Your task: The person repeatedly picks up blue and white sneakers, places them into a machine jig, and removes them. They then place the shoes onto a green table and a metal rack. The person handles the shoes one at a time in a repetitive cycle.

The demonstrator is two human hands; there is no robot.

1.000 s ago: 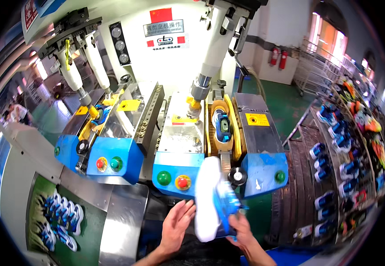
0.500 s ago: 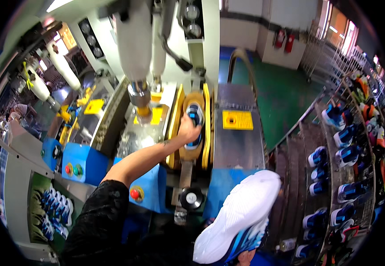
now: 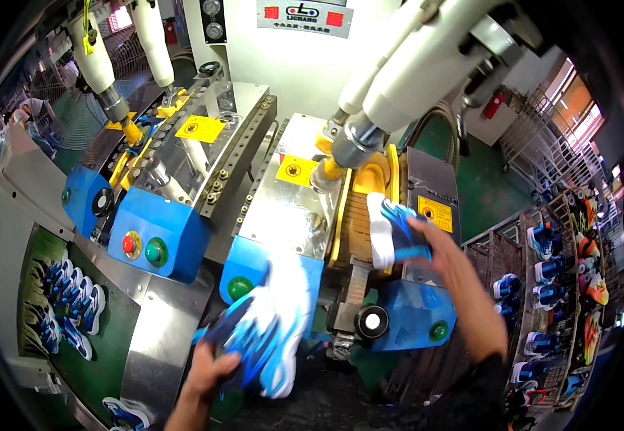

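My left hand grips a blue-and-white sneaker by its dark collar, in front of the machine at the lower left; motion blurs the shoe's front part. My right hand is closed around the dark collar of a second blue-and-white sneaker. This one is tilted, its white sole facing left, over the near part of the press bed. Yellow pads line the sides of the bed. Some of my right fingers are hidden by the shoe.
White press cylinders hang over the bed. Blue housings with red and green buttons stand at the left, a round black knob in front. Several sneakers lie on the green belt; a shoe rack stands at right.
My left hand has drawn its sneaker out of the press bed toward the lower left. My right hand has carried the other sneaker from the lower right to the bed. The view has shifted left.
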